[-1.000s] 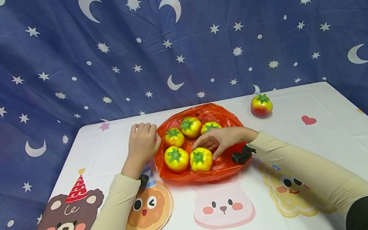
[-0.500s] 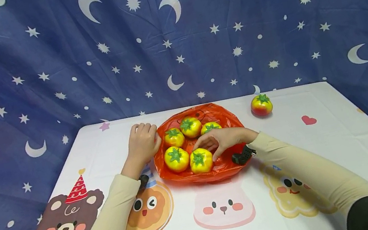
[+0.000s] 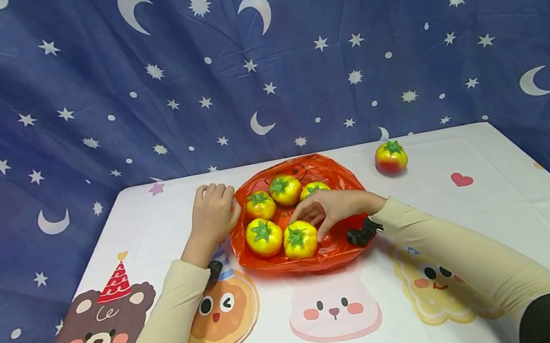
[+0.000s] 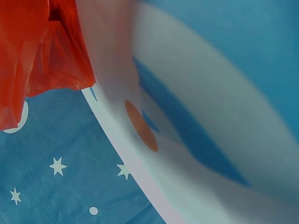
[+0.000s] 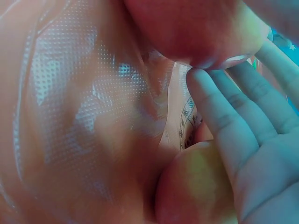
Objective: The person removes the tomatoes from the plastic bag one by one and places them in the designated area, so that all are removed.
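Note:
A red plastic bag (image 3: 286, 265) lies spread open on the table with several yellow-red tomatoes in it. My left hand (image 3: 212, 216), its fingers curled, grips the bag's left edge. In the left wrist view only a hanging fold of the bag (image 4: 42, 56) shows, not the hand. Inside the bag my right hand (image 3: 335, 207) holds the front tomato (image 3: 301, 241) between thumb and fingers. Seen from the right wrist, fingertips touch the underside of that tomato (image 5: 201, 35), and another tomato (image 5: 196, 186) lies below the hand.
One more tomato (image 3: 390, 157) stands outside the bag at the back right of the table. The white tablecloth (image 3: 484, 232) carries cartoon prints. A blue curtain (image 3: 317, 96) with moons and stars hangs behind. A black wrist strap (image 3: 364, 232) sits at the right wrist.
Almost nothing differs; both hands, the bag and the tomatoes stay in place. At most, the right hand and the front tomato have shifted very slightly.

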`<state>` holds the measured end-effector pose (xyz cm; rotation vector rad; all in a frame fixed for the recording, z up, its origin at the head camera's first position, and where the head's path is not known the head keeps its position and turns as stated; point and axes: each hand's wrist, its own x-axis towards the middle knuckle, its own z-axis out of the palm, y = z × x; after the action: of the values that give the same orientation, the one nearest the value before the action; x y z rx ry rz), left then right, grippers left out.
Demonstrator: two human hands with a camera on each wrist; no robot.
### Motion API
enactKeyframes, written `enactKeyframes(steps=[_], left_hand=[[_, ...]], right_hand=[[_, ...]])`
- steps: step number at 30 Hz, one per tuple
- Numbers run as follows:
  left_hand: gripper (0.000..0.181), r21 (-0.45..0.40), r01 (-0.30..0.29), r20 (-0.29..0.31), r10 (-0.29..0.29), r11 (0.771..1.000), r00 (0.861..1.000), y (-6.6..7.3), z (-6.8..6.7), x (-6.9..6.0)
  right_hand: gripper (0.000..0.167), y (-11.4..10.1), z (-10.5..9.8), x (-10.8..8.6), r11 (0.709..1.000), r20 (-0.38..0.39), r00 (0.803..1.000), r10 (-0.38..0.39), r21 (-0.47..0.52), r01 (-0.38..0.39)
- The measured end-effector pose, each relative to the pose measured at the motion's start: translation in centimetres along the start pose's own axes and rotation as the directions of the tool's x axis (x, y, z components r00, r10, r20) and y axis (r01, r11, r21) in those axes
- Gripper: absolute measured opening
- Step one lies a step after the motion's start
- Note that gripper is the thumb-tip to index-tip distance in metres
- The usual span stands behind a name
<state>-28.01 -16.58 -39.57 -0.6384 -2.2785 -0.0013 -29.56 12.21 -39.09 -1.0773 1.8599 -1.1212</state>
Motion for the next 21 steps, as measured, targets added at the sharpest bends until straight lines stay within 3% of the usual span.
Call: enactKeyframes(steps=[10,21], left_hand=[[0.012,-0.001,-0.005,-0.006,0.005,1.0,1.0,0.0,0.0,0.0],[0.012,-0.011,-0.009,-0.013,0.009,1.0,1.0,0.1,-0.1,0.0]], right_hand=[[0.062,-0.7,-0.1,-0.3,1.0,-0.05,0.999,0.016,-0.008,-0.017],[0.066,-1.5,-0.8,-0.9,0.999,-0.056,0.998,0.041,0.007,-0.041]])
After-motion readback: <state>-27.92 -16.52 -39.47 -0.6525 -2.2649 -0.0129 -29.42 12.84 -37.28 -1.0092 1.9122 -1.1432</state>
